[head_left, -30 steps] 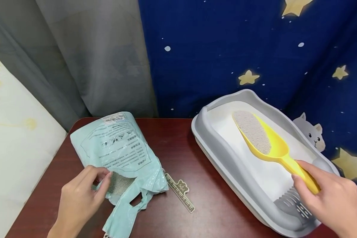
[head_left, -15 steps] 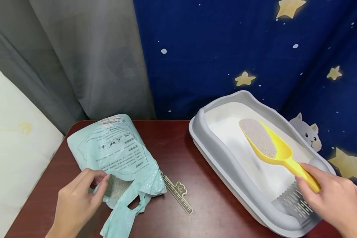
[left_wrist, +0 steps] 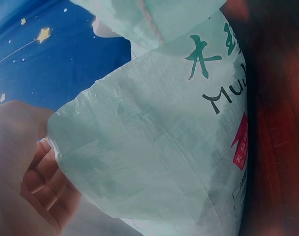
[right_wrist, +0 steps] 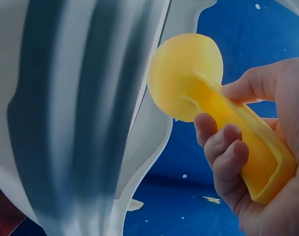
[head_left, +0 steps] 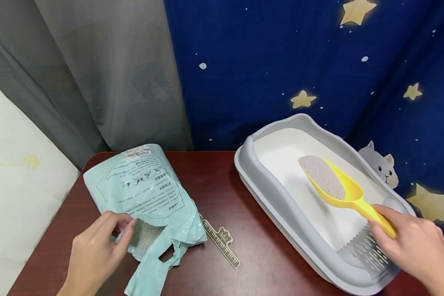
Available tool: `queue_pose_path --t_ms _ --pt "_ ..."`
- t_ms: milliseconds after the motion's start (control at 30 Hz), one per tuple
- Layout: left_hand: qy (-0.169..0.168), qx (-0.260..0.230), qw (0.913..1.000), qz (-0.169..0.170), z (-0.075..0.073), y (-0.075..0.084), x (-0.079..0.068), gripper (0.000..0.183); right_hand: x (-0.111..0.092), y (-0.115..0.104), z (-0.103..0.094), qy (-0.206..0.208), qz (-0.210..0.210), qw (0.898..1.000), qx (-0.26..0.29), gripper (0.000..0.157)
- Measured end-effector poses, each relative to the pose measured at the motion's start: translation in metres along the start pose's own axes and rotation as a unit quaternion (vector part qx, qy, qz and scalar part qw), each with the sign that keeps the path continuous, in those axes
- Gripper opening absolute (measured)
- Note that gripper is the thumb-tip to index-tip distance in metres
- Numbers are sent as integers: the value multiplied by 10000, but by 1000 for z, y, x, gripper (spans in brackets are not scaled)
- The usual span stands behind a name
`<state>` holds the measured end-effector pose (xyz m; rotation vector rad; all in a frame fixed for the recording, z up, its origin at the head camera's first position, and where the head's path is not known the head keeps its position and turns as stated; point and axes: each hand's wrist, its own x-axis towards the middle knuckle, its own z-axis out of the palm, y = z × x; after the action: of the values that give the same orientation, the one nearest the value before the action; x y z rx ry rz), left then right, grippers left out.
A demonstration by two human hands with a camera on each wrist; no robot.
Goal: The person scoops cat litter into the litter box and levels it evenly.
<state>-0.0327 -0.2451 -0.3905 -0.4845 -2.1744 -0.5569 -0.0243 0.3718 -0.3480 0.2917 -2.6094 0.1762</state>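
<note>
My right hand (head_left: 410, 240) grips the handle of a yellow scoop (head_left: 349, 189), fingers wrapped round it in the right wrist view. Grey-beige granular litter (head_left: 323, 174) heaps in the scoop, which is held level over the grey-rimmed litter box (head_left: 277, 197). The part of the white box floor that shows is bare. On the left, my left hand (head_left: 100, 246) pinches the torn edge of a pale green litter bag (head_left: 144, 185) between thumb and fingers. More litter shows in the bag's opening, beside the hand. In the left wrist view the bag's printed underside (left_wrist: 154, 132) hangs from the fingertips.
A flat, ruler-like clip (head_left: 222, 242) lies on the dark red table (head_left: 211, 172) between bag and box. Slots (head_left: 371, 250) mark the box's near end. Behind the table hang grey and star-printed blue curtains (head_left: 244, 82); a pale patterned surface (head_left: 22, 176) borders the left.
The scoop has lowered slightly and shifted a little toward the right within the box's outline, its litter still heaped. The left hand keeps its pinch on the bag. The whole view has shifted slightly.
</note>
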Motion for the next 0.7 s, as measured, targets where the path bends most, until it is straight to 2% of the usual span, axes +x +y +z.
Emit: queue_pose_path --t_ms 367,700 --pt "-9 -15 10000 -8 0 1 0 43 0 8 3 -546 -83 9984 -73 27" --pt "15 -37 10000 24 0 1 2 43 3 13 5 -647 -234 9976 -38 25"
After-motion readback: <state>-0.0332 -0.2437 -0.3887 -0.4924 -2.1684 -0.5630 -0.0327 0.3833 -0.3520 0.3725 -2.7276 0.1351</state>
